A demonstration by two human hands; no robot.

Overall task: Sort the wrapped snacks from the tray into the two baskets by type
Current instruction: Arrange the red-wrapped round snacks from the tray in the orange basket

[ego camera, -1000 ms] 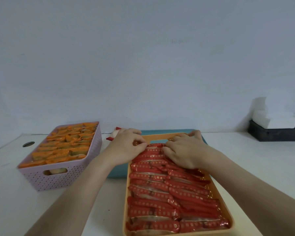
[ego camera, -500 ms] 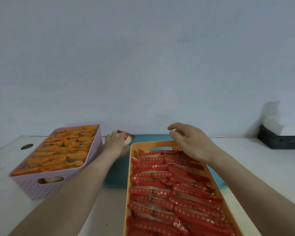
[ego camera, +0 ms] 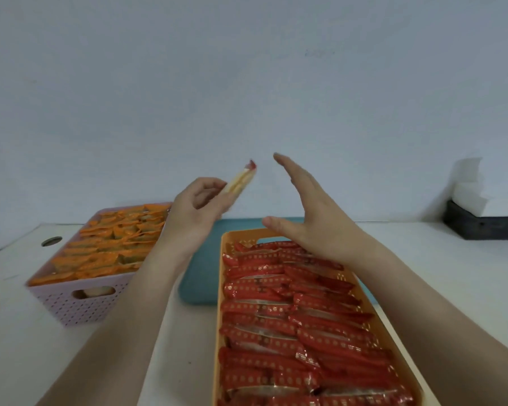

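From the head camera, the left hand (ego camera: 198, 206) at mid-frame pinches a red-tipped wrapped snack (ego camera: 241, 179) raised above the teal tray (ego camera: 200, 276). The right hand (ego camera: 311, 212) hovers beside it, fingers spread and empty. Lower right, the orange basket (ego camera: 221, 317) brims with red snacks (ego camera: 291, 312); at left, the pink basket (ego camera: 82, 306) holds orange snacks (ego camera: 112, 247).
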